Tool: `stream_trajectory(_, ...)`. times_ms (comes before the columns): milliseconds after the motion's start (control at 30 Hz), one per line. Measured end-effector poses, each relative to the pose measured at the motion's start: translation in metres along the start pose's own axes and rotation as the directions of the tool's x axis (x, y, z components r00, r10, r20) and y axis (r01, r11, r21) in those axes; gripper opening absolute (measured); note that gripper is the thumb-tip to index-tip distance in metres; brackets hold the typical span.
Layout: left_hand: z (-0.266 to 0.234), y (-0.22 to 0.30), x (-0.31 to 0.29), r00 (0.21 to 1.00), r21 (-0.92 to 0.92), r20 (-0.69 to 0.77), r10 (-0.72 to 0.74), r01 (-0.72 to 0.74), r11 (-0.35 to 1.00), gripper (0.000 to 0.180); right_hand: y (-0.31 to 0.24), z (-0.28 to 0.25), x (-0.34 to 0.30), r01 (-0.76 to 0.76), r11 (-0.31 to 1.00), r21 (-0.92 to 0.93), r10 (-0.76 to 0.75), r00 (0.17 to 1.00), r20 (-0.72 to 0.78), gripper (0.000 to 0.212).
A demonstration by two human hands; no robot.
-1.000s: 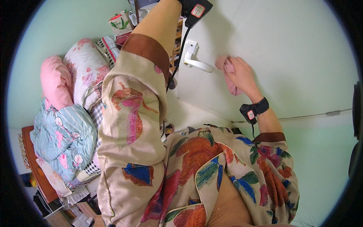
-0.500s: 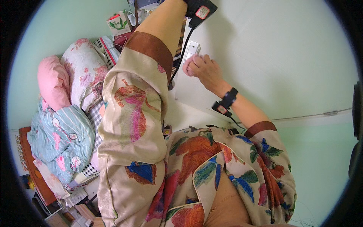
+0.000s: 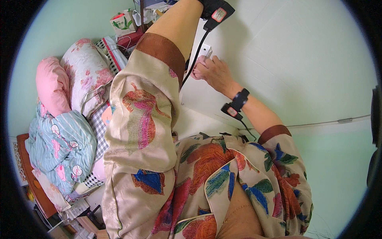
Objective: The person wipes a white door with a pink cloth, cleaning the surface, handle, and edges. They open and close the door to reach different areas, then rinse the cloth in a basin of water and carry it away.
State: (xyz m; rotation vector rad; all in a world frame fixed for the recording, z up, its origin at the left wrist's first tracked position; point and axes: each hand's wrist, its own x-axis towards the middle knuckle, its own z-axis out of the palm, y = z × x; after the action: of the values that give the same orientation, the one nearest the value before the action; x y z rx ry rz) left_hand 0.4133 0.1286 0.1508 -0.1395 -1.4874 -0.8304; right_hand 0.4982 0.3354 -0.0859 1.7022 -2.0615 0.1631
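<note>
My right hand (image 3: 217,75) is closed around a bunched pink cloth (image 3: 197,69). It presses the cloth against a pale metal plate (image 3: 205,49), which looks like a door-handle plate, on a white panel (image 3: 294,59). The fingers cover the plate's lower part, so its full shape is hidden. A black band with a small box (image 3: 240,99) circles my right wrist. My left arm (image 3: 175,26) reaches up past the top edge. Its hand is beyond the picture, and only the black wrist device (image 3: 218,16) with its cable shows there.
On the left a bed holds a pink pillow (image 3: 53,85), a floral pillow (image 3: 85,75) and a striped blue quilt (image 3: 63,147). Behind them stand a tissue box (image 3: 123,23) and other clutter. A thin cable (image 3: 330,122) runs along the panel's lower edge.
My right hand and the pink cloth have shifted slightly left and down relative to the metal plate. My left arm has moved a little to the right. The bed appears slightly farther left.
</note>
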Motion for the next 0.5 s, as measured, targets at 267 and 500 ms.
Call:
stream_trajectory(267,0.003,-0.002,-0.003,0.991,0.115,-0.068,0.120,-0.111,0.987,0.042,0.014,-0.027,-0.033,-0.077,0.995,0.061,0.072,0.994,0.081,0.029)
stream_trajectory(500,-0.002,-0.001,-0.003,0.996,0.077,-0.008,0.085,-0.084,0.993,0.043,0.000,-0.005,-0.001,-0.098,0.993,0.065,0.095,0.994,0.044,0.021)
